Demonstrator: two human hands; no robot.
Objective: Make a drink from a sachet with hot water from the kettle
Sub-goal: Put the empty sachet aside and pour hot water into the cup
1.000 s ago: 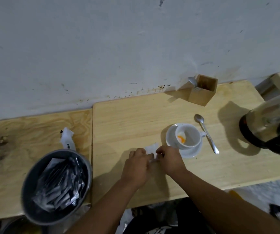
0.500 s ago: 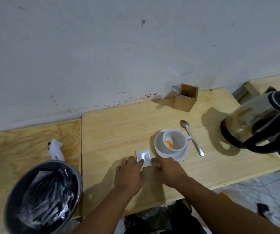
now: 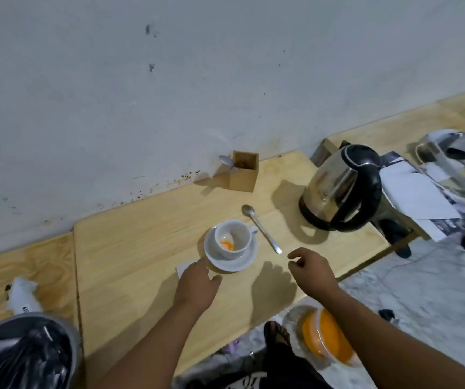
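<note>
Pale wooden table set against a grey-white wall, made of 2 boards side by side with a narrow seam between. On the nearer, lighter board: white saucer bearing a cup, 1 steel spoon lying just right of it, small white sachet at the saucer's left edge, partly under the left hand. Further back, open wooden box near the wall. Steel kettle with black handle at the right end. On the left board: crumpled white packet, and a round metal bowl at the lower corner.
</note>
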